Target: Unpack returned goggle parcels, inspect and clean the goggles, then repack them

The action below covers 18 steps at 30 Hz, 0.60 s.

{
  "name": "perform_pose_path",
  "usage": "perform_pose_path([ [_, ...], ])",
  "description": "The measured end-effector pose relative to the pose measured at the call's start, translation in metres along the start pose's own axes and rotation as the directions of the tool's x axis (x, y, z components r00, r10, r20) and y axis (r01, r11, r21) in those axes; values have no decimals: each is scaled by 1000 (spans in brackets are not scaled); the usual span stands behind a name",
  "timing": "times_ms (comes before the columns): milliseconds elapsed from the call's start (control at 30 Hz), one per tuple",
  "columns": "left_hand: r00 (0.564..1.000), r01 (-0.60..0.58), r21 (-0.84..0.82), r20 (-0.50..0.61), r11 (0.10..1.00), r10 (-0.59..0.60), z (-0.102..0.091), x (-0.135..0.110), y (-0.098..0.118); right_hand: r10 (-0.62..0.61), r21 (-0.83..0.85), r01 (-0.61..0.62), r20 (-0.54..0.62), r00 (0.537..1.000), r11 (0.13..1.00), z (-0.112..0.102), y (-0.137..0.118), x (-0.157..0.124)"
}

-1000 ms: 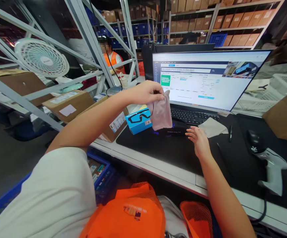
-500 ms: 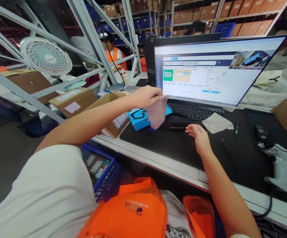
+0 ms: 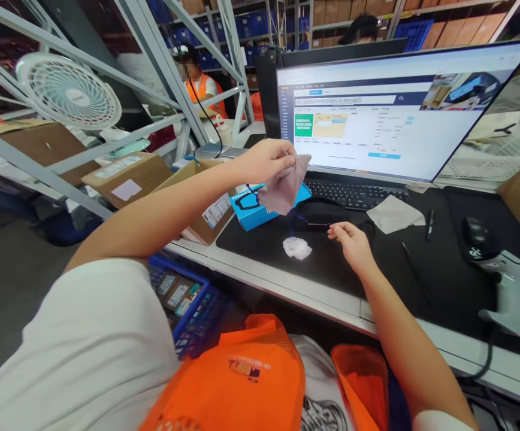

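My left hand (image 3: 272, 160) pinches a greyish-pink cloth pouch (image 3: 282, 190) by its upper part, holding it above the desk mat. Dark blue blurred streaks show beside and below it. A crumpled white wad (image 3: 297, 248) lies on the mat beneath the pouch. Behind the pouch, partly covered by it, sits a blue box (image 3: 253, 216) printed with glasses. My right hand (image 3: 348, 238) hovers near the front of a black case (image 3: 320, 211) with white lettering. Its fingers are loosely bent and slightly apart, with nothing visible in them.
A monitor (image 3: 395, 114) and keyboard (image 3: 354, 194) stand at the back. Rightward lie a pale cloth (image 3: 396, 214), a pen (image 3: 429, 225), a mouse (image 3: 475, 232) and a scanner (image 3: 509, 287). An opened carton (image 3: 212, 218) stands left. A blue crate (image 3: 188, 311) sits below the desk edge.
My left hand has lifted and tilted the pouch slightly. The white wad now shows on the mat below it. My right hand has shifted a little left, its fingers closer together.
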<state>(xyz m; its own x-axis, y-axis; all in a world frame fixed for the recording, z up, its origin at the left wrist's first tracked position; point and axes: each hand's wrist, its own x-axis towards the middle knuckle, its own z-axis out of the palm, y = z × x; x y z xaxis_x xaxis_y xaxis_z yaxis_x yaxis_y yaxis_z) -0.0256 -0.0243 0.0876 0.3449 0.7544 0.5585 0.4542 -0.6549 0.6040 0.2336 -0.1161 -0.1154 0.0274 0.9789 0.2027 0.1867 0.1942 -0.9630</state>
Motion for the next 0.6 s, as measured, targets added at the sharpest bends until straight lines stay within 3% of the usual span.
perform_pose_path([
  [100, 1000, -8, -60, 25, 998, 9, 3, 3, -6, -32, -88, 40, 97, 995, 995, 10, 0, -7],
  [233, 986, 37, -247, -147, 968, -75, 0, -6, -23, -99, -209, 151, 239, 966, 966, 33, 1, -20],
  [333, 945, 36, -384, -287, 922, -156, -12, -29, -37, -100, -323, 201, 304, 948, 925, 51, 5, -27],
  [400, 947, 106, -441, -228, 891, -225, -20, -49, -42, -75, -347, 178, 290, 954, 921, 55, 8, -27],
  [467, 966, 194, -409, -79, 891, -247, -22, -68, -45, -57, -308, 127, 228, 972, 943, 50, 9, -23],
  [533, 967, 254, -271, 96, 928, -236, -11, -84, -48, -35, -237, 69, 145, 989, 969, 39, 8, -15],
  [600, 928, 289, -78, 269, 954, -259, 13, -95, -51, -5, -135, 16, 78, 997, 991, 26, 6, -8],
])
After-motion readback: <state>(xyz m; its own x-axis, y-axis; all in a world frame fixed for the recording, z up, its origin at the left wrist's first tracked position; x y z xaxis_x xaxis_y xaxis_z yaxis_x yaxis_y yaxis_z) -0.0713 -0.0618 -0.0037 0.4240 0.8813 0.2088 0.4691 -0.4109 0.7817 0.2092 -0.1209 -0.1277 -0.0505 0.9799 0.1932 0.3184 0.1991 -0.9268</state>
